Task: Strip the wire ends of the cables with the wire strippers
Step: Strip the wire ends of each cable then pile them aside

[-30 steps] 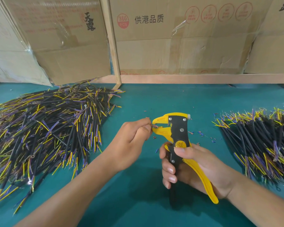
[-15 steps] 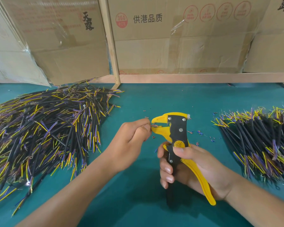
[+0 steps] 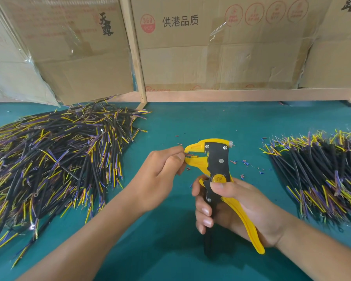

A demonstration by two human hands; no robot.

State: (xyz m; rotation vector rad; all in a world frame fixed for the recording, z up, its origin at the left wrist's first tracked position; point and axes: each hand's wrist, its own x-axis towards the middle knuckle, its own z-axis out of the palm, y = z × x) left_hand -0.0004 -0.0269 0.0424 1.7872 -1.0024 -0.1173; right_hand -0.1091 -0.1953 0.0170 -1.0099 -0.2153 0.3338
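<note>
**Wire end seated in the stripper's beak**

Pinched between the left hand's (image 3: 162, 175) thumb and forefinger, a thin reddish wire end (image 3: 188, 154) pokes into the yellow beak of the wire strippers (image 3: 215, 159); the rest of that cable is hidden in the hand. The right hand (image 3: 235, 207) wraps the tool's handles, thumb pressed just under the round brass pivot, fingers curled round the black handle, the yellow one lying against the palm.

Compared with a second ago almost nothing has shifted: both hands and the tool sit in the same pose, the beak no wider or narrower that I can tell. That suggests the wire is being lined up or squeezed, with this strip not yet finished.

The tool is hard plastic, yellow and black, with metal screws. Around it, tiny snipped bits of insulation (image 3: 245, 163) dot the green felt-like surface (image 3: 190, 122). To the left lies a loose heap of black-sheathed cables (image 3: 55, 159) with yellow, purple and blue cores; to the right a tidier pile (image 3: 322, 171). Cardboard boxes (image 3: 221, 53) stand behind.
</note>
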